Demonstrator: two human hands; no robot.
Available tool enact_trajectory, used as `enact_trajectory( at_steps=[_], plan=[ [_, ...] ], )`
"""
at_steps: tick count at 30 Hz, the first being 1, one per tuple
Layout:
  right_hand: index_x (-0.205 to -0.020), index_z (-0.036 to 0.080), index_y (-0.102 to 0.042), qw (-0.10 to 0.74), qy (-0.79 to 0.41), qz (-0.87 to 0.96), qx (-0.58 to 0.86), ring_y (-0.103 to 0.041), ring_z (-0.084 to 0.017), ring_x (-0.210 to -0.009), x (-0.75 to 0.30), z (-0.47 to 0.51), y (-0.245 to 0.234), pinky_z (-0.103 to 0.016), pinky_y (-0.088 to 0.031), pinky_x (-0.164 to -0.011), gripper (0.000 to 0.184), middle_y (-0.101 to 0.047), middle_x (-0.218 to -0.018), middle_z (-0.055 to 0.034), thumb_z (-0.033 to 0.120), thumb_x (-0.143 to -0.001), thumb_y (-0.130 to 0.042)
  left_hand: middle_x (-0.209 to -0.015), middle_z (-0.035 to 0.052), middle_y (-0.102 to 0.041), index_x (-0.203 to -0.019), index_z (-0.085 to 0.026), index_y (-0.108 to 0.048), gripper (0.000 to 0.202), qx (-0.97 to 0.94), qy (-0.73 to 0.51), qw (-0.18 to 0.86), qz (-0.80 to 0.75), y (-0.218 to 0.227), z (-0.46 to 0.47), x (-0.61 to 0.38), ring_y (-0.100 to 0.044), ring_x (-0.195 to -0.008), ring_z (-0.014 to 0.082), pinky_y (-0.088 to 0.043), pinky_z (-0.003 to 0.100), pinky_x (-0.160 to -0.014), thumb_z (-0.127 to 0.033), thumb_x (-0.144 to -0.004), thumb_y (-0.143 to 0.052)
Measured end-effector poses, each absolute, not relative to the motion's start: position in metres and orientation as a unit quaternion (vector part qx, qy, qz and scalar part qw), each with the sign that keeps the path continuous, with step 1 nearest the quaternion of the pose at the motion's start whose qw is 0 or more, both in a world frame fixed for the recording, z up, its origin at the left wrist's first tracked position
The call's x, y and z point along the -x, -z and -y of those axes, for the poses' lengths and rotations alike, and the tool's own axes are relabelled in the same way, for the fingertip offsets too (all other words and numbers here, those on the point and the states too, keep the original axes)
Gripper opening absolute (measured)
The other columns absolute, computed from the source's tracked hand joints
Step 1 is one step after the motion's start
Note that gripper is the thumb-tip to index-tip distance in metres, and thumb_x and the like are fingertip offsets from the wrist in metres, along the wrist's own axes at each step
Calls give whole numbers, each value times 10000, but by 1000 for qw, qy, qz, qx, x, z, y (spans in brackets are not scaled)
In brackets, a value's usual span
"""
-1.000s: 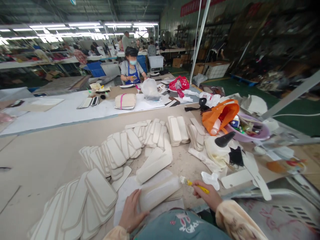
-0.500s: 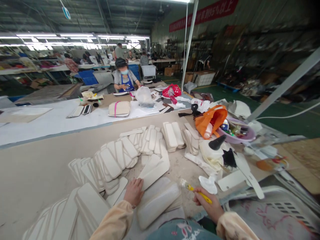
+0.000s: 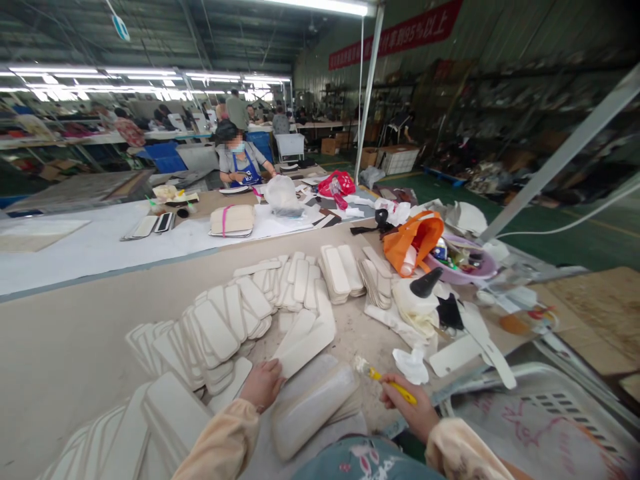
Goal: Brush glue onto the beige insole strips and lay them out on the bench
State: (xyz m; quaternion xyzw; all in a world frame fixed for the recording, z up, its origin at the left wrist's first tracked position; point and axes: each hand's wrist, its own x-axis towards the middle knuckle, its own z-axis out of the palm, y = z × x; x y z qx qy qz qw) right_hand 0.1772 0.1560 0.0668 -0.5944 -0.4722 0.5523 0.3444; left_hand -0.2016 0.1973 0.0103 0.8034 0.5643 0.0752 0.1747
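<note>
In my right hand point(image 3: 411, 405) is a paintbrush point(image 3: 395, 385) with a yellow handle. Its pale, clotted bristles point up and left, just above the tabletop. My left hand point(image 3: 263, 385) has its fingers closed on the near end of a long white panel point(image 3: 311, 343) with rounded corners; the thumb is hidden. Right below that panel lies a stack of similar panels point(image 3: 315, 407), the top one shiny as if wet. Overlapping rows of white panels point(image 3: 215, 330) fan out beyond my left hand, and larger ones point(image 3: 175, 407) spread beside my left forearm.
Upright bundles of panels point(image 3: 341, 270) stand farther back. To the right are an orange bag point(image 3: 413, 243), a purple basin point(image 3: 480, 272), a black cone-shaped nozzle point(image 3: 426, 283) and crumpled white plastic point(image 3: 411, 365). A grey basket point(image 3: 560, 407) sits at the near right. A co-worker point(image 3: 243, 160) sits across the table.
The view has shifted slightly, so the scene sits a little farther left. Both hands keep their hold, and the brush stays in almost the same place over the table.
</note>
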Motion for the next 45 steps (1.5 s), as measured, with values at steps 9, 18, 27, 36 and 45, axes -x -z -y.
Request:
enact_trajectory(
  at_steps=[9, 18, 27, 36, 45],
  plan=[
    [-891, 197, -612, 371, -536, 488, 580, -622, -190, -624, -181, -151, -65, -329, -548, -631, 413, -652, -701, -42, 586, -757, -572, -969, 84, -648, -823, -233, -635, 228, -793, -128, 133, -581, -6, -197, 202, -596, -944, 250, -470, 402, -872, -196, -834, -410],
    [-965, 209, -572, 463, -431, 521, 573, -649, -235, -869, -191, -171, -60, -380, -550, -765, 307, -649, -1013, -105, 481, -824, -566, -791, 63, -610, -877, -184, -538, 290, -770, -167, 129, -602, -100, -192, 190, -577, -723, 163, -443, 278, -678, -302, -932, -279],
    [-902, 255, -416, 445, -570, 467, 509, -632, -214, -911, -164, -190, -64, -373, -525, -746, 362, -571, -1234, -111, 542, -772, -593, -601, -35, -510, -773, -197, -505, 289, -712, -227, 376, -548, -156, -126, 137, -485, -507, 89, -377, 206, -517, -352, -930, -317],
    [-783, 257, -388, 374, -578, 477, 546, -617, -207, -702, -165, -170, -41, -329, -494, -633, 368, -679, -833, -19, 452, -683, -682, -570, -52, -476, -785, -181, -561, 229, -458, -321, 538, -631, -91, -63, 125, -434, -482, 75, -336, 204, -486, -400, -830, -512],
    [-801, 245, -482, 295, -474, 625, 545, -609, -202, -707, -155, -178, -34, -313, -477, -669, 261, -674, -832, -13, 448, -724, -627, -695, -13, -571, -1018, -154, -496, 535, -246, -418, 586, -649, -36, -42, 139, -542, -582, 119, -431, 250, -542, -336, -562, -709]
  ],
)
